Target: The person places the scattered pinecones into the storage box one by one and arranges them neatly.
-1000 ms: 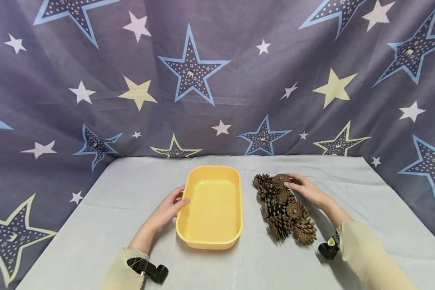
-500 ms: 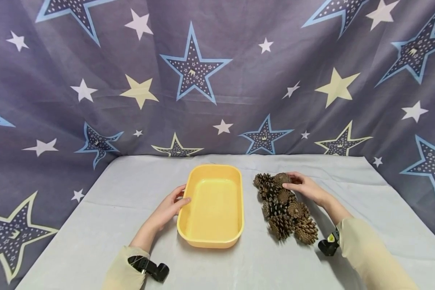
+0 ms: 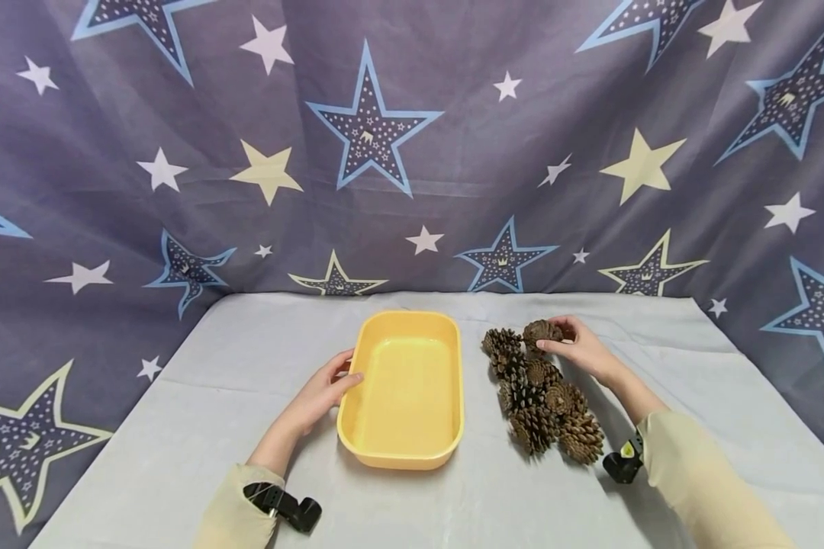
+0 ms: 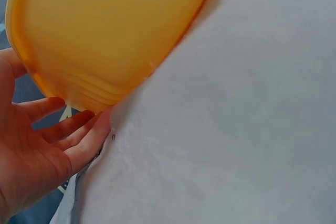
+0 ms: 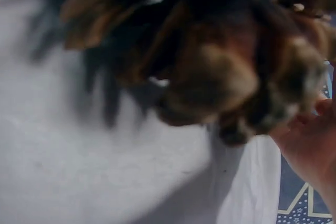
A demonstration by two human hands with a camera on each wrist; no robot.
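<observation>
A yellow plastic tub [image 3: 407, 396] stands on the cloth in the middle of the head view. My left hand [image 3: 324, 393] grips its left side, thumb over the rim and fingers along the outer wall. In the left wrist view, those fingers [image 4: 81, 137] touch the tub's wall [image 4: 105, 35]. To the right of the tub lies a heap of brown pine cones [image 3: 532, 427]. My right hand [image 3: 582, 352] holds a pine cone [image 3: 539, 332] between thumb and fingers at the heap's far end. A blurred pine cone [image 5: 210, 82] fills the upper right wrist view, partly covering the hand.
A pale cloth [image 3: 233, 366] covers the table. Behind it hangs a dark curtain [image 3: 453, 191] printed with stars. Black wrist cameras sit on both forearms, the left camera [image 3: 291, 509] near the tub's front and the right camera [image 3: 623, 461] beside the heap.
The pine cone in my right hand has shifted slightly away from the heap, to the right and back. My left hand stays on the tub. The head view has shifted slightly.
</observation>
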